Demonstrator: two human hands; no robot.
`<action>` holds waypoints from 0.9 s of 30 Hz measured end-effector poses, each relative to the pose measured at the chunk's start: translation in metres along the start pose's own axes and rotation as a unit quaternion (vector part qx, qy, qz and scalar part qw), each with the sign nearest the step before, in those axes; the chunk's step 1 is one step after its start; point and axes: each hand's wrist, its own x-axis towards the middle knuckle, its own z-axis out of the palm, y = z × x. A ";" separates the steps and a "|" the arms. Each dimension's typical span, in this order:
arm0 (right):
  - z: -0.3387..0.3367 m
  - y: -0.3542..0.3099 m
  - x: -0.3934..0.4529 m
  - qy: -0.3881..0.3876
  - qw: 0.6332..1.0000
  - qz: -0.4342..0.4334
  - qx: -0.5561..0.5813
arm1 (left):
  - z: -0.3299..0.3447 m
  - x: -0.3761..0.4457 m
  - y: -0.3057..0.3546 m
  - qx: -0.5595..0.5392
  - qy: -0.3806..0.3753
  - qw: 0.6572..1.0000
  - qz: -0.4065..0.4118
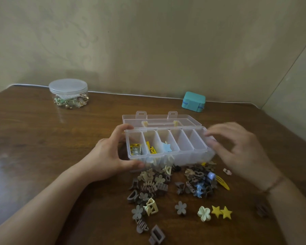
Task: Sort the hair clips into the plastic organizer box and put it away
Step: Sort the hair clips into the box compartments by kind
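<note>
A clear plastic organizer box sits open on the wooden table, its lid folded back. Yellow clips lie in its two leftmost compartments and a light blue star clip in the third; the other compartments look bare. My left hand grips the box's left end. My right hand hovers blurred at the box's right end, fingers spread, nothing in it. A pile of brown, grey and cream hair clips lies in front of the box, with two yellow star clips nearer me.
A round clear jar of small trinkets stands at the back left. A teal box sits at the back right near the wall. A brown clip lies apart on the right, under my right forearm.
</note>
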 end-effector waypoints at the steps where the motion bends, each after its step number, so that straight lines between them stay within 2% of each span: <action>1: -0.008 0.009 -0.012 -0.004 1.000 0.029 -0.008 | 0.000 0.000 0.001 0.000 0.000 1.000 -0.002; 4: -0.018 0.031 -0.042 -0.098 0.988 0.110 -0.036 | 0.001 0.000 0.002 -0.003 0.003 1.000 -0.002; 7: -0.011 0.043 -0.056 -0.201 0.966 0.156 -0.055 | 0.001 0.000 0.001 -0.008 0.004 1.000 -0.001; 15: 0.003 0.040 -0.052 -0.222 0.956 0.180 -0.065 | 0.001 0.000 0.003 -0.014 0.002 1.000 -0.005; 18: 0.005 0.038 -0.050 -0.207 0.957 0.189 -0.077 | 0.001 0.000 0.002 -0.011 0.004 1.000 -0.009; 21: -0.001 0.031 -0.043 -0.135 0.972 0.178 -0.070 | 0.001 0.000 0.002 -0.007 0.004 1.000 -0.008; 25: -0.003 -0.011 -0.013 -0.025 0.998 0.054 -0.032 | 0.001 -0.001 0.003 -0.001 0.004 1.000 -0.008; 27: 0.009 -0.035 0.007 -0.005 1.000 -0.011 0.011 | 0.000 -0.001 0.002 0.002 0.006 1.000 -0.007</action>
